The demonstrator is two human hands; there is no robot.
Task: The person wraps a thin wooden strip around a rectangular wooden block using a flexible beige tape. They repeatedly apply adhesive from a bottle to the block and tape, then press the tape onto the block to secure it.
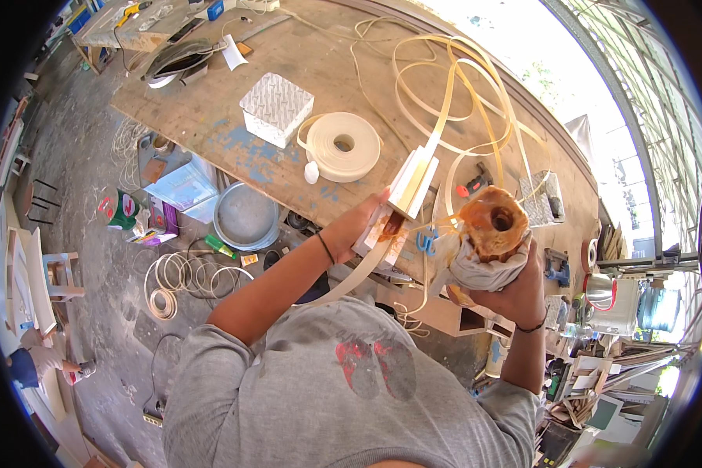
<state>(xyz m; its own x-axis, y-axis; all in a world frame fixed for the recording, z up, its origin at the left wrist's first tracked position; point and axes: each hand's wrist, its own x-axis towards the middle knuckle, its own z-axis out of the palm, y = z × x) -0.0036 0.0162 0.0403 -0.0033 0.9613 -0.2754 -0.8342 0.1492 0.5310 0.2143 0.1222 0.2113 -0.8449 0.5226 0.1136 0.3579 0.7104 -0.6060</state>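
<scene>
My left hand [369,221] is closed around a white trough-like holder [416,181], raised near the table's front edge. A pale flat strip [364,267] runs through the holder and hangs down toward my body, and brown glue-like residue stains the holder's near end. In my right hand [515,290] is a container crusted with amber glue [490,225], its dark round hole facing up and a grey cloth [483,267] wrapped around its lower part. Thin amber strands stretch from the container toward the holder. Blue-handled scissors [426,242] lie between my hands.
On the wooden table [210,117] are a roll of pale strip [342,146], a patterned white block [277,108] and loose strip loops [444,101]. A grey-blue basin [246,216] and coiled strip [162,303] sit on the floor at left. Another person's legs [51,363] show at far left.
</scene>
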